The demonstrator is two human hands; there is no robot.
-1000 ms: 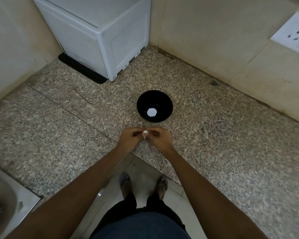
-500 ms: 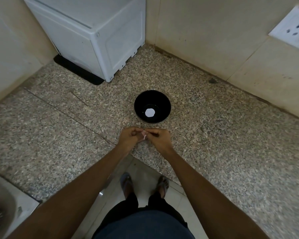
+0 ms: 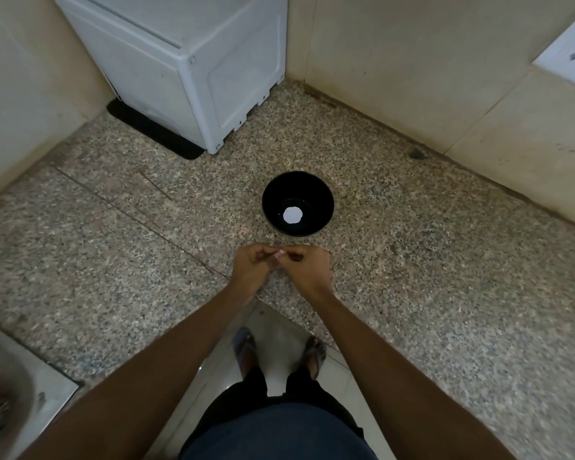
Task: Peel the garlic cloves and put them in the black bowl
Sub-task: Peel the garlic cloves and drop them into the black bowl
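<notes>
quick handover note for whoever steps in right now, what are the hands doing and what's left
Left hand and right hand: both pinch one small pale garlic clove between the fingertips, above the speckled granite counter.
Round black bowl: on the counter just beyond the hands, only a white spot at its bottom, which may be a reflection.
Done: no peeled clove visibly in the bowl.
Left: finish peeling this clove, drop it in.

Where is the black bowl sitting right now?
In the head view, the black bowl sits on the speckled counter, just beyond both hands, right of the white appliance.
</notes>
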